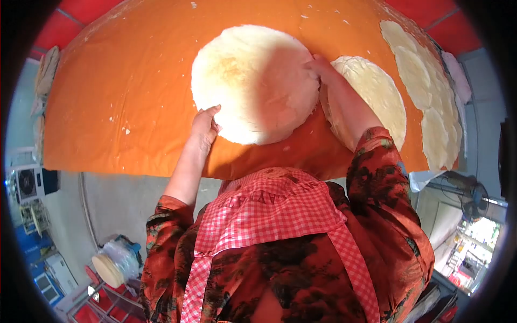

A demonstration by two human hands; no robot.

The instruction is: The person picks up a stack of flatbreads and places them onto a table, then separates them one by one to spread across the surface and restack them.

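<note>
Between my two hands is a large round thin flatbread [242, 81], pale with a few light brown patches, above or on the orange cloth [129, 97]. My left hand [206, 123] pinches its lower left edge, thumb on top. At the upper right edge, my right hand [318, 65] grips the same flatbread, its fingers partly hidden. A shadow falls over the right half of the bread. Beneath my right forearm lies another pale round flatbread [382, 91], partly covered by the arm.
Several overlapping flatbreads [425, 81] lie along the right end of the cloth-covered table. Small crumbs dot the cloth. A fan [471, 196] stands beyond the table at lower right. At lower left, a round stack [107, 271] sits beside a plastic bag [121, 258].
</note>
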